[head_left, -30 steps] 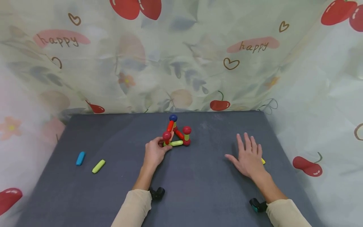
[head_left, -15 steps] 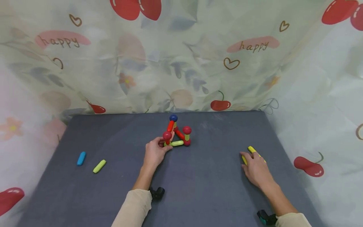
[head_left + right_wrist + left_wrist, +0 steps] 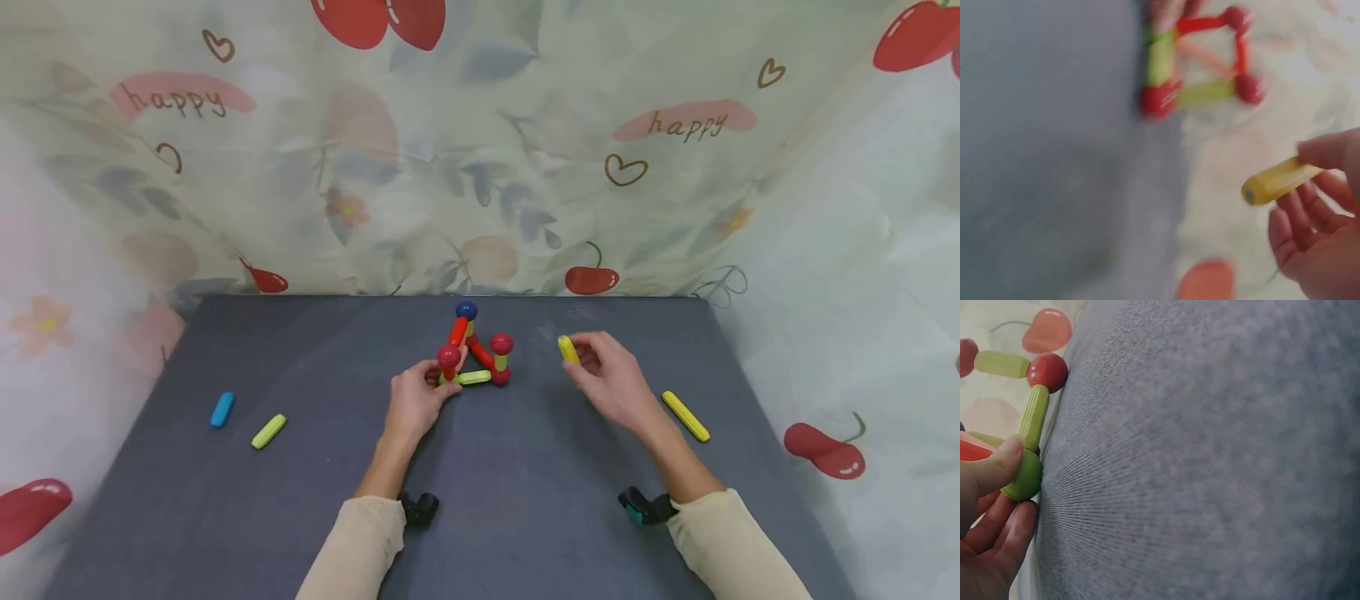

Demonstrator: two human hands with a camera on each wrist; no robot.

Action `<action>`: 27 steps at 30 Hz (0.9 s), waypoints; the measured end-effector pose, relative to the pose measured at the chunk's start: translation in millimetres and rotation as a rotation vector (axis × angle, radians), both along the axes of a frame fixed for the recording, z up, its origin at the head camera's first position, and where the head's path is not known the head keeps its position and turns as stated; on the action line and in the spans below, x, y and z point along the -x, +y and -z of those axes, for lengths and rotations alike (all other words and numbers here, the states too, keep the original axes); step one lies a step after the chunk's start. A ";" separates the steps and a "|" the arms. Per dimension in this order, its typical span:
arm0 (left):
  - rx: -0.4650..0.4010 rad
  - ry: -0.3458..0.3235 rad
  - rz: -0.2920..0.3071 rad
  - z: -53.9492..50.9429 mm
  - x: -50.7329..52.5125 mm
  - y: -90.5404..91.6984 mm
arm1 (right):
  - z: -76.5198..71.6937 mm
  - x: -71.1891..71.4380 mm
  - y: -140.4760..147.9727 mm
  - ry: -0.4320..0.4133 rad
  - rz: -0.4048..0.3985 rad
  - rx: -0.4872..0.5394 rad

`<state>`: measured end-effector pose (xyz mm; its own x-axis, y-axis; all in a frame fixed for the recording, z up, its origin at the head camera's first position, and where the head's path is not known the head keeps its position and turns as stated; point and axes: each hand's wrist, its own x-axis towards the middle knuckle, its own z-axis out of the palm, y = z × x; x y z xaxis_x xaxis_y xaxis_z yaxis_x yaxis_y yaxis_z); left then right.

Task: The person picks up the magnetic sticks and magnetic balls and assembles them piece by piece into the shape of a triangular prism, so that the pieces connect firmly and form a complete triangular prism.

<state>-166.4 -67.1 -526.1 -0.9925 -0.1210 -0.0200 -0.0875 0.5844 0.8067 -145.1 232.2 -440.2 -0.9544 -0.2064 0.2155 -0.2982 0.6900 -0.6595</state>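
Observation:
A small frame of magnetic rods and balls stands near the back middle of the table. My left hand (image 3: 417, 398) grips its green ball (image 3: 1026, 477) at the near left corner, thumb on one side and fingers on the other. From that ball a light-green rod (image 3: 475, 377) runs to a red ball (image 3: 501, 377). Upright rods carry a red ball (image 3: 448, 357), another red ball (image 3: 501, 343) and a blue ball (image 3: 467, 310). Right of the frame, my right hand (image 3: 611, 379) pinches a yellow rod (image 3: 1275, 181) between thumb and fingers, apart from the frame.
A second yellow rod (image 3: 686, 416) lies on the dark table (image 3: 517, 517) at the right. On the left lie a blue rod (image 3: 222, 410) and a light-green rod (image 3: 268, 432). A patterned cloth (image 3: 420, 233) hangs behind the table.
My right hand came down over the yellow rods, took one and carried it left towards the frame. My left hand stays on the frame.

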 end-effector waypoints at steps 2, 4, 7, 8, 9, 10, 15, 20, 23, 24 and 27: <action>-0.001 0.005 0.003 0.8 0.4 0.8 | -15.8 13.6 -22.0 0.047 -0.018 0.100; -0.003 0.009 0.003 1.6 0.7 2.0 | -26.3 26.3 -43.4 0.092 -0.037 0.172; -0.006 0.010 0.005 2.6 0.6 4.5 | -27.7 42.9 -71.2 0.106 -0.077 0.239; -0.009 0.009 0.007 2.8 0.6 5.4 | -25.2 47.1 -78.6 0.099 -0.094 0.248; -0.011 0.010 0.010 2.9 0.4 6.1 | -21.6 50.5 -85.0 0.082 -0.105 0.251; -0.011 0.011 0.013 3.1 0.2 6.6 | -17.2 53.6 -90.4 0.060 -0.113 0.254; -0.009 0.013 0.008 2.9 -1.2 5.7 | 4.9 63.1 -105.3 0.000 -0.110 0.208; -0.008 0.012 -0.010 2.8 -1.4 2.1 | 16.7 66.2 -108.5 -0.006 -0.095 0.124; -0.009 0.017 -0.001 3.1 -1.3 0.7 | 19.9 65.4 -107.7 -0.010 -0.098 0.024; -0.007 0.018 0.000 3.3 -1.3 0.4 | 20.7 65.1 -107.5 -0.011 -0.106 -0.015; -0.008 0.019 0.001 4.1 -1.1 0.4 | 20.2 63.5 -106.7 -0.021 -0.137 -0.125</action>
